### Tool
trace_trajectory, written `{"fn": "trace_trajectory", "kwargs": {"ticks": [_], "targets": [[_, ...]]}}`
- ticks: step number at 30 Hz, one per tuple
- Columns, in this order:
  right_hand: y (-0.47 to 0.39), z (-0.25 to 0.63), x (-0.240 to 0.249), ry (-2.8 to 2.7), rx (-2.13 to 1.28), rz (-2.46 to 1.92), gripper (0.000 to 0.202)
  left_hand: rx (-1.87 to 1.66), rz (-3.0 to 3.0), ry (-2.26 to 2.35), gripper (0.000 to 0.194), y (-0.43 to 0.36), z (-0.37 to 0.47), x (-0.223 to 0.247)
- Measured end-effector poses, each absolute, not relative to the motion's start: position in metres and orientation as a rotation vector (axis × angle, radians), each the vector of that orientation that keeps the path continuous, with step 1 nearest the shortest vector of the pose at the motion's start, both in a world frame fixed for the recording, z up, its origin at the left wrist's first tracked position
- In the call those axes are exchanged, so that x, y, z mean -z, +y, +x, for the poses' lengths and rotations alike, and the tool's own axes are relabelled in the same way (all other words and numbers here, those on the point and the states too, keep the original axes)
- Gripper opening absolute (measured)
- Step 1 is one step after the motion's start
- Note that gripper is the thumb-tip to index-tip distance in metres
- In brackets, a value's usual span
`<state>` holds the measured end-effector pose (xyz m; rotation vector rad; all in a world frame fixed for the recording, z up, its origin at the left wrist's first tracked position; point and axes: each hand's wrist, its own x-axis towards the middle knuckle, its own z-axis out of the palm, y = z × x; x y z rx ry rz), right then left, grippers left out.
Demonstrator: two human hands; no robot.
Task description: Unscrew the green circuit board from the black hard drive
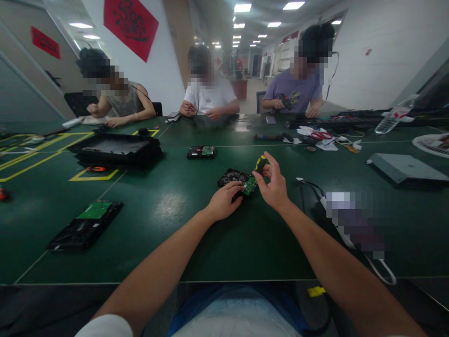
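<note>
In the head view a black hard drive (229, 177) with a green circuit board (249, 186) lies on the table in front of me. My left hand (226, 201) grips its near side, fingers over the top edge and thumb at the board. Between the fingertips of my right hand (273, 184) is a screwdriver with a yellow and black handle (260, 164). It stands nearly upright over the board's right end. Its tip is too small to make out.
Another hard drive (201, 151) lies farther back, and a larger one (86, 224) at left. A black tray stack (117, 149) stands back left. On the right are a cabled phone-like object (354, 224), a grey metal box (409, 167) and a bottle (394, 117). Three people sit opposite.
</note>
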<state>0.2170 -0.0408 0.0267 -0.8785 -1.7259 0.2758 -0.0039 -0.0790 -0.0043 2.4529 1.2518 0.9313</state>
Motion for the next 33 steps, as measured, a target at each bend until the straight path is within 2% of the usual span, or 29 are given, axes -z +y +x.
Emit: {"fn": "trace_trajectory", "kwargs": {"ticks": [20,26,33], "targets": [[-0.0402,0.2188,-0.0276,-1.776,-0.426,-0.823,0.073,-0.946,2.461,1.235,0.038,-0.0782,-0.0038,0.0051],[-0.0386,0.2214,-0.0284,-1.768,-0.300,-0.901,0.079,-0.930,2.458,1.242,0.037,-0.0797,-0.0042,0.0028],[-0.0411,0.2206,-0.0300,-1.798,-0.334,-0.876,0.073,-0.952,2.451,1.233,0.037,-0.0794,-0.0046,0.0026]]}}
